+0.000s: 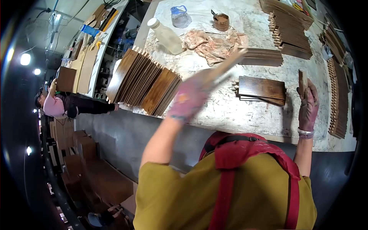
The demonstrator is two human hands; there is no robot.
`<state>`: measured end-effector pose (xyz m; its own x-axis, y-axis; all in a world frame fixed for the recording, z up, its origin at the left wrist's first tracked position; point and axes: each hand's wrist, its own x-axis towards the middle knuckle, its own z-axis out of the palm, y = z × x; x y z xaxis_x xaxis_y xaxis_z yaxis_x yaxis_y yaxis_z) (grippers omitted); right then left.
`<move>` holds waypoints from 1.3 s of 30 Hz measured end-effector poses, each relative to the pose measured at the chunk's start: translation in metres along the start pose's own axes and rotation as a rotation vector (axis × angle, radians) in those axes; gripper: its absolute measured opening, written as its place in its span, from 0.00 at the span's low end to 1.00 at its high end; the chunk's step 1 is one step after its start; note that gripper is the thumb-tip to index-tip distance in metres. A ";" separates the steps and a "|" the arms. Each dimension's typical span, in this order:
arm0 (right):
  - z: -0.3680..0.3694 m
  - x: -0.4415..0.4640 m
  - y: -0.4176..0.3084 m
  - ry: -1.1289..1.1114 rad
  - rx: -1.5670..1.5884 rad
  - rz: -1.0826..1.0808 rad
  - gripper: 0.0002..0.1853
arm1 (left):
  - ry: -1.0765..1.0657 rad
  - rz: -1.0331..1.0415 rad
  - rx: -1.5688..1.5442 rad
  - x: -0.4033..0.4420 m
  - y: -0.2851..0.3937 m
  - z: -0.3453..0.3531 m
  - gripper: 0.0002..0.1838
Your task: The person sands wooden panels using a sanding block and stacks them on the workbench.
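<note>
My left hand (188, 97), in a stained pink glove and smeared by motion, is closed on a wooden slat (226, 67) raised above the table. At the right, my gloved right hand (309, 100) is closed round a small flat brown piece (303, 81) held upright; its exact kind is unclear. Between the hands lies a short stack of dark varnished slats (262, 88) with pale pegs at the left end. Left of my left hand leans a long row of similar pegged slats (142, 82).
On the paint-marked table (220, 111) are a crumpled stained cloth (212, 44), a cloudy bottle (166, 36), a clear jug (181, 18) and a brown can with a brush (221, 22). More slat stacks (293, 34) stand at the right. A co-worker (55, 101) stands far left.
</note>
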<state>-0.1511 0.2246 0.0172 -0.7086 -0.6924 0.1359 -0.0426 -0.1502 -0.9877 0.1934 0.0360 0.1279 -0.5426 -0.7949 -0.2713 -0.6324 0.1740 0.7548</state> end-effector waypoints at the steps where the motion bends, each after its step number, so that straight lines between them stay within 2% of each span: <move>1: 0.011 -0.002 -0.007 -0.023 -0.135 -0.039 0.28 | 0.149 0.078 0.117 -0.010 -0.024 -0.016 0.21; 2: 0.017 -0.004 -0.005 -0.054 -0.130 -0.013 0.28 | 0.283 0.139 0.283 -0.018 -0.049 -0.033 0.21; 4: 0.027 -0.009 0.003 -0.097 -0.108 0.075 0.28 | 0.326 -0.126 0.153 -0.035 -0.081 -0.068 0.24; 5: 0.033 -0.011 0.003 -0.119 -0.107 0.086 0.28 | 0.317 -0.151 -0.019 -0.038 -0.105 -0.083 0.26; 7: 0.048 -0.013 0.001 -0.167 -0.102 0.104 0.28 | 0.362 -0.027 0.087 -0.037 -0.171 -0.100 0.26; 10: 0.056 -0.011 0.006 -0.255 -0.078 0.112 0.28 | 0.493 -0.036 0.500 -0.039 -0.182 -0.098 0.28; 13: 0.057 -0.011 0.006 -0.271 -0.081 0.101 0.29 | 0.529 -0.039 0.856 -0.038 -0.175 -0.078 0.30; 14: 0.057 -0.012 0.006 -0.265 -0.082 0.098 0.29 | 0.558 0.019 0.831 -0.038 -0.172 -0.069 0.32; 17: 0.052 -0.016 0.003 -0.240 -0.138 0.096 0.29 | 0.697 0.091 1.017 -0.043 -0.151 -0.050 0.32; 18: 0.049 -0.017 0.003 -0.233 -0.151 0.100 0.29 | 0.705 0.061 1.044 -0.043 -0.157 -0.047 0.34; 21: 0.037 -0.018 0.002 -0.191 -0.185 0.102 0.29 | 0.578 -0.002 0.995 -0.045 -0.166 -0.050 0.31; 23: 0.012 -0.017 0.002 -0.083 -0.233 0.104 0.28 | 0.632 0.044 0.981 -0.047 -0.141 -0.046 0.21; 25: -0.019 -0.019 0.005 0.057 -0.357 0.083 0.28 | 0.669 0.270 0.802 -0.036 -0.110 -0.028 0.20; 26: -0.027 -0.021 0.006 0.104 -0.217 0.222 0.26 | 0.583 0.349 0.672 -0.025 -0.096 -0.011 0.21; 28: -0.037 -0.027 0.012 0.141 -0.126 0.252 0.25 | 0.407 0.507 0.536 -0.003 -0.072 0.035 0.23; 29: -0.030 -0.030 0.002 0.126 -0.104 0.340 0.25 | 0.321 0.702 0.359 0.011 -0.054 0.060 0.23; 30: -0.029 -0.032 0.008 0.098 -0.128 0.345 0.25 | 0.279 0.774 0.379 0.024 -0.035 0.088 0.25; 31: -0.010 -0.036 -0.001 0.088 0.049 0.372 0.25 | 0.159 0.761 0.432 0.032 -0.005 0.106 0.29; 32: -0.003 -0.035 -0.001 0.075 0.007 0.391 0.25 | 0.079 0.781 0.471 0.044 0.012 0.122 0.35; 33: 0.005 -0.034 -0.002 0.061 -0.034 0.409 0.24 | 0.155 0.866 0.544 0.058 0.011 0.144 0.41; 34: 0.001 -0.029 0.003 -0.009 -0.185 0.329 0.23 | 0.235 0.909 0.617 0.075 0.006 0.165 0.44; 36: -0.001 -0.017 0.021 -0.080 -0.382 0.154 0.23 | 0.142 0.891 0.626 0.096 -0.005 0.185 0.44; 39: 0.009 -0.007 0.020 -0.062 -0.389 0.184 0.25 | 0.101 0.900 0.666 0.099 -0.004 0.189 0.44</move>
<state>-0.1407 0.2205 -0.0034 -0.6862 -0.7255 -0.0529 -0.1901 0.2491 -0.9496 0.0376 0.0662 -0.0147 -0.9225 -0.2612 0.2843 -0.2182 0.9602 0.1741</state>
